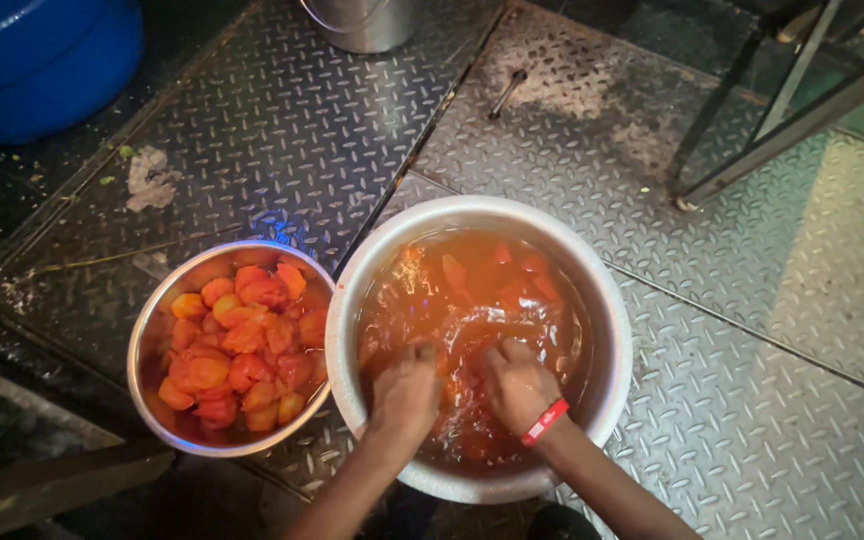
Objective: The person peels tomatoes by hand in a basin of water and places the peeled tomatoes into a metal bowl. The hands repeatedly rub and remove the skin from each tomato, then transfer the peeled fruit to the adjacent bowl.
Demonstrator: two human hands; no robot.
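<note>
Down on the diamond-plate steel floor (752, 420) stands a large round metal pot (612, 330) of reddish-orange liquid with red pieces afloat. Both hands sink into it: the left hand (404, 392) and the right hand (518, 384), which wears a red wristband (544, 422); whether either grasps anything I cannot tell. Touching the pot's left side sits a smaller steel bowl (144, 340) heaped with orange-red peeled tomato pieces (242, 345).

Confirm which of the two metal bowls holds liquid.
The larger bowl on the right, where the left hand and right hand are dipped in reddish water. The smaller bowl holds only tomato pieces.
</note>
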